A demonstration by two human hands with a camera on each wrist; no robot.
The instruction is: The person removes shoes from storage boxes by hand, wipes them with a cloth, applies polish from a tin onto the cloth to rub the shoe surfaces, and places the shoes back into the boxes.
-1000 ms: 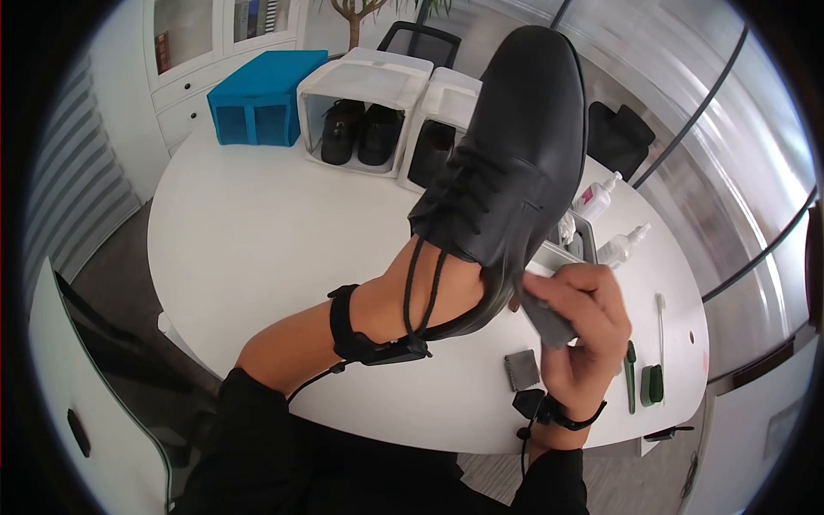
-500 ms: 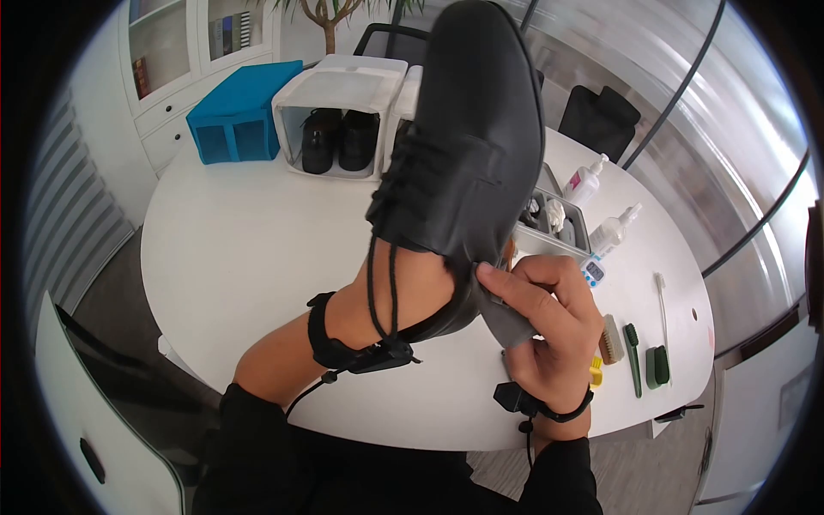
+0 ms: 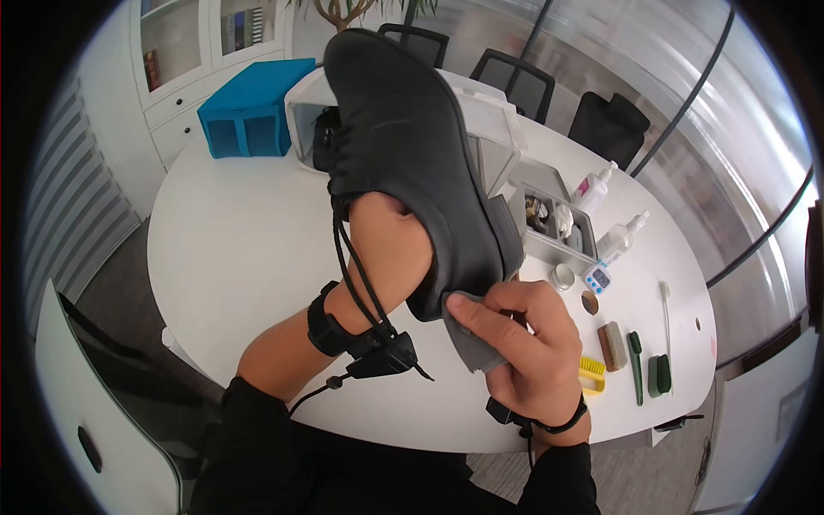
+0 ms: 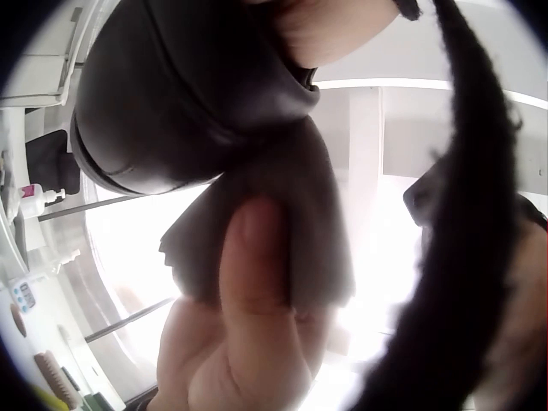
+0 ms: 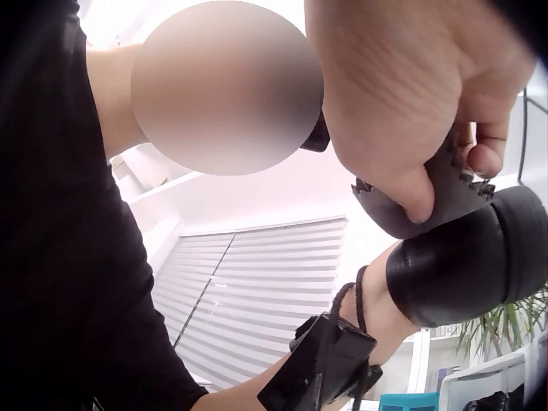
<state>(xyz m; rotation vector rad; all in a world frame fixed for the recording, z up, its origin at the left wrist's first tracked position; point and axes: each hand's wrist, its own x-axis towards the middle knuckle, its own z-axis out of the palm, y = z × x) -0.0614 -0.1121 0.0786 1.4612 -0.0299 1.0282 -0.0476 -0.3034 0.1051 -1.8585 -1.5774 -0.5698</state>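
Observation:
A black lace-up leather shoe [image 3: 403,146] is held up over the table, its toe pointing up and to the left and its laces hanging loose. My left hand [image 3: 390,232] reaches into the shoe's opening; its fingers are hidden inside. With thumb and fingers, my right hand [image 3: 541,348] pinches a grey cloth [image 3: 470,343] and presses it against the back of the heel. In the left wrist view the cloth [image 4: 317,214] spreads out below the heel, the thumb on it. The right wrist view shows the cloth [image 5: 394,212] right against the heel.
On the white table [image 3: 240,240] stand a blue box [image 3: 249,107], clear-fronted shoe boxes [image 3: 493,129], a grey organizer tray [image 3: 558,249] and two pump bottles [image 3: 594,187]. At the right lie a timer [image 3: 597,278], a wooden brush [image 3: 613,346], a yellow brush [image 3: 592,376] and green brushes [image 3: 659,375].
The shoe has turned, its toe swinging to the left and its heel side coming more into sight. My right hand has moved slightly left with the cloth, from the shoe's side to the heel.

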